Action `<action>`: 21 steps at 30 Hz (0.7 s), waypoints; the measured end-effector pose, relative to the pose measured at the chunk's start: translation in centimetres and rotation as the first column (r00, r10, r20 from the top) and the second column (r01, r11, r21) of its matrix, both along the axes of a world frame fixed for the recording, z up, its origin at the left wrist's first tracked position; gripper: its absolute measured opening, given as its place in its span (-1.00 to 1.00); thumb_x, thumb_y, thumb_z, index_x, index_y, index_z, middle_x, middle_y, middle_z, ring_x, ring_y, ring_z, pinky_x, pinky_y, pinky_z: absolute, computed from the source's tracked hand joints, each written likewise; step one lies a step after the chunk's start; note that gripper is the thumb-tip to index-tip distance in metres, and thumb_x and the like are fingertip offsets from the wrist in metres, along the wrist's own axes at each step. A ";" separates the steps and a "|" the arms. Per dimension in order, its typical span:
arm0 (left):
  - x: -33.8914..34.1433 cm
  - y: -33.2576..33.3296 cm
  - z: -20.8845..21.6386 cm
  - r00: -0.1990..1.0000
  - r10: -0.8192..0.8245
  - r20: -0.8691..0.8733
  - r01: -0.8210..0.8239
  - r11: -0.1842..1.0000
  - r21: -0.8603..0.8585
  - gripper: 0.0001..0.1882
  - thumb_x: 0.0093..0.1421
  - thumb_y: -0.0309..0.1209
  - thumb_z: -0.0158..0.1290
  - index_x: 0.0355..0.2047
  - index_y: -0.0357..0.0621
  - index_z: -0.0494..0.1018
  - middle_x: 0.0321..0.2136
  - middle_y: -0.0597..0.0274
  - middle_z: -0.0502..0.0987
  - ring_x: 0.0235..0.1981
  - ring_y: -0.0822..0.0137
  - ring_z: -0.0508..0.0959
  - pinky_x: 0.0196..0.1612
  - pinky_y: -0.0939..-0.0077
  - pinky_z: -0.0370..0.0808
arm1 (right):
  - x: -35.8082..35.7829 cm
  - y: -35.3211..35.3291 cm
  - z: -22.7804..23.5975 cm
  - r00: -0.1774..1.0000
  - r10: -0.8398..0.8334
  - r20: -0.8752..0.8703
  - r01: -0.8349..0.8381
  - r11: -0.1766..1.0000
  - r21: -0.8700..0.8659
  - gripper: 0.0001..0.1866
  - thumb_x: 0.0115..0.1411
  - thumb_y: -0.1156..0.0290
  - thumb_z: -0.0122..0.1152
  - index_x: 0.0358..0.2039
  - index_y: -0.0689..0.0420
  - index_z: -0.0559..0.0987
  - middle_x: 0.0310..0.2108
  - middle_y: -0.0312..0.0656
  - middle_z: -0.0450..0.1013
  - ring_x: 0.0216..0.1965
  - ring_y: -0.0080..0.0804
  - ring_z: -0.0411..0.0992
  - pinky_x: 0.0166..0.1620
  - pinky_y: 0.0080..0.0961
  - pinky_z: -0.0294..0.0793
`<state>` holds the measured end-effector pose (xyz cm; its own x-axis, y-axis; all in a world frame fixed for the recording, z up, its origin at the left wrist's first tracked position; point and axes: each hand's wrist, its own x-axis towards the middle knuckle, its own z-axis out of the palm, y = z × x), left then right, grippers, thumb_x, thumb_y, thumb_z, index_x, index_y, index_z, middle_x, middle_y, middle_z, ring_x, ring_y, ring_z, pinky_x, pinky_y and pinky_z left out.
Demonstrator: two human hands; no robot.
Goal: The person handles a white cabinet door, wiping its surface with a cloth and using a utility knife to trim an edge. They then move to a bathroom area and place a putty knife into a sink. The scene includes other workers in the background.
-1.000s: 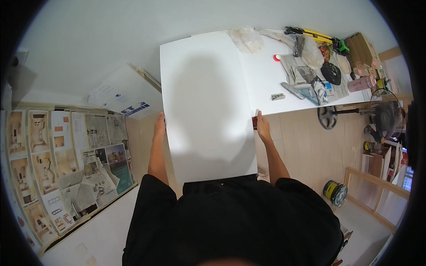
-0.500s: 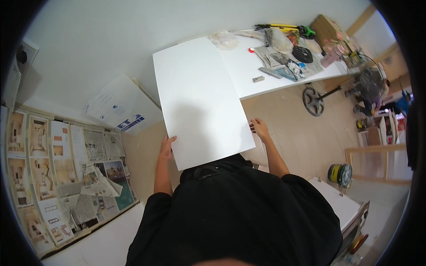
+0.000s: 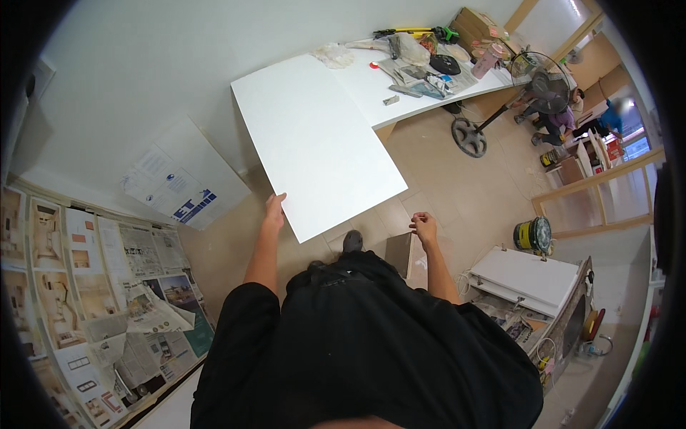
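A large white board [image 3: 321,157] lies tilted on the white table, its near end sticking out past the table edge over the floor. My left hand [image 3: 274,211] grips the board's left edge close to the near corner, thumb on top and fingers hidden beneath. Off to the right of the board, apart from it, my right hand [image 3: 424,227] hangs in the air. Its fingers are loosely bent with gaps between them, and I see nothing in them.
Newspaper and bags [image 3: 421,71] cover the table's far right. A standing fan [image 3: 469,137], a paint bucket [image 3: 533,234] and a white-topped workbench [image 3: 525,275] stand to the right. A printed sheet [image 3: 182,182] leans on the left wall. People work at the far right.
I have stepped back from the board, so floor and my shoe now show below its near edge. My right hand has moved away from the board's right edge; my left stays on its edge.
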<state>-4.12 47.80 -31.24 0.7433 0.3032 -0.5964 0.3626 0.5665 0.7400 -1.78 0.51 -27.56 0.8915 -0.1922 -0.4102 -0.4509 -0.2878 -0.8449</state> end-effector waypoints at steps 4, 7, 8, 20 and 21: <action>1.0 0.7 -1.9 0.999 0.044 -0.031 -0.044 0.999 -0.005 -0.45 0.33 -0.20 0.02 0.20 -0.30 0.25 0.11 -0.04 0.42 0.12 0.09 0.45 0.14 0.15 0.41 | -0.9 -0.2 0.5 0.995 0.078 -0.062 -0.080 0.996 -0.034 -0.78 0.32 0.30 0.12 -0.20 0.20 0.55 -0.31 -0.18 0.55 -0.36 -0.41 0.55 -0.32 -0.45 0.55; 1.3 1.2 -2.6 0.994 0.056 -0.096 -0.060 0.998 -0.033 -0.44 0.36 -0.14 -0.04 0.22 -0.28 0.24 0.15 -0.02 0.39 0.15 0.09 0.42 0.15 0.12 0.41 | -1.1 0.2 1.4 0.994 0.103 -0.034 -0.104 0.994 -0.033 -0.77 0.32 0.28 0.12 -0.21 0.20 0.56 -0.31 -0.19 0.56 -0.36 -0.44 0.54 -0.32 -0.48 0.52; 1.4 1.2 -2.7 0.993 0.048 -0.109 -0.054 0.997 -0.050 -0.44 0.37 -0.12 -0.05 0.22 -0.27 0.24 0.16 -0.02 0.39 0.16 0.09 0.41 0.15 0.11 0.40 | -1.0 0.1 1.9 0.993 0.112 -0.023 -0.112 0.993 -0.039 -0.77 0.32 0.28 0.12 -0.21 0.19 0.57 -0.32 -0.19 0.56 -0.36 -0.45 0.54 -0.32 -0.48 0.52; 1.5 0.4 0.3 0.996 -0.043 -0.079 0.044 0.999 0.006 -0.38 0.33 -0.06 -0.04 0.18 -0.35 0.28 0.08 0.00 0.46 0.08 0.09 0.48 0.11 0.18 0.44 | 6.6 2.1 1.2 0.968 0.169 0.187 -0.117 0.958 -0.263 -0.68 0.30 0.22 0.14 -0.39 0.25 0.59 -0.49 -0.18 0.54 -0.44 -0.46 0.50 -0.35 -0.47 0.46; 1.4 0.0 0.7 0.991 -0.061 -0.115 0.064 0.998 0.021 -0.37 0.32 -0.05 -0.03 0.17 -0.36 0.29 0.07 0.00 0.47 0.07 0.08 0.49 0.11 0.17 0.45 | 7.5 2.7 1.5 0.967 0.169 0.190 -0.102 0.942 -0.321 -0.65 0.30 0.21 0.15 -0.41 0.27 0.59 -0.51 -0.15 0.54 -0.45 -0.44 0.50 -0.35 -0.44 0.47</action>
